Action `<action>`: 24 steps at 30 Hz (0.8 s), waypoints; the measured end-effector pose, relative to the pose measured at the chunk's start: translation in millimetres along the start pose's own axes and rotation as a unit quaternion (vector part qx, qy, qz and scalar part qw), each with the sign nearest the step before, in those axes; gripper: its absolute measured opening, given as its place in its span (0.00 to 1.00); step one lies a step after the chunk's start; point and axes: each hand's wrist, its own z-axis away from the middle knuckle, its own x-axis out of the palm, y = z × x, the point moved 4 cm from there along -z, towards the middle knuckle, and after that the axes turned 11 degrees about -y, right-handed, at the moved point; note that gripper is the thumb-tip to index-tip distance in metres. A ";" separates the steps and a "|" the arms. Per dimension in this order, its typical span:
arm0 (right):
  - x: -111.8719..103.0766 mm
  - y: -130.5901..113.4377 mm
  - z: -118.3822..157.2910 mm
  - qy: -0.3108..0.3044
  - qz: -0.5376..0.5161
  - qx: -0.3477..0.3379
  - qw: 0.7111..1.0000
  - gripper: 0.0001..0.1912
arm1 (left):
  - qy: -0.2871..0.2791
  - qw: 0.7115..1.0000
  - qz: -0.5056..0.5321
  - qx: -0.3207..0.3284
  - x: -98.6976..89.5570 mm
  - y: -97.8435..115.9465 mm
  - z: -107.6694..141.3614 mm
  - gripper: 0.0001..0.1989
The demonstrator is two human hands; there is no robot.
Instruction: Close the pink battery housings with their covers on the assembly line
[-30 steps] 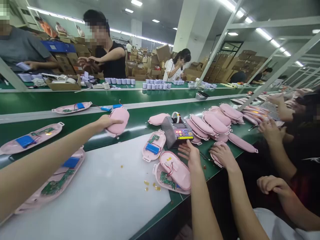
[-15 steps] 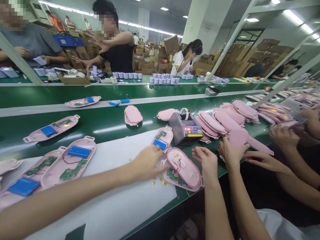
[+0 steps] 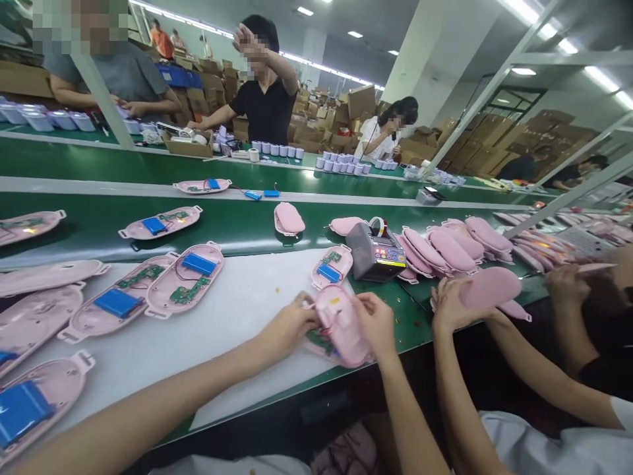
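Both our left hand (image 3: 294,323) and right hand (image 3: 378,324) grasp the pink case (image 3: 320,343), probably to steady its cover (image 3: 350,338).

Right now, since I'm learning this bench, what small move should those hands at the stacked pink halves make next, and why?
Probably turn the upper half over onto the lower shell: its inner face, with yellow tape, is up, green circuitry shows beside it, and the right hand is at its edge.

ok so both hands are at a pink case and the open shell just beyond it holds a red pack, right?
Only the colour is wrong: in the head view, the open shell just beyond the pink case holds a blue pack, not red.
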 end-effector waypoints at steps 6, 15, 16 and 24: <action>51.4 -21.2 -9.7 -0.146 0.124 -0.025 0.981 0.11 | 0.076 0.984 -0.040 -0.158 -45.5 -56.7 139.1 0.17; 4.9 11.3 -18.9 -0.063 0.097 0.026 0.993 0.09 | 0.232 0.966 -0.065 -0.095 -49.9 -54.9 162.4 0.18; -3.0 13.7 -20.0 -0.042 0.083 0.027 0.995 0.10 | 0.229 0.967 -0.057 -0.090 -50.6 -54.0 160.5 0.17; -61.1 34.4 -48.8 0.252 -0.006 0.133 0.959 0.24 | 0.194 0.976 -0.031 -0.090 -42.8 -56.7 164.3 0.16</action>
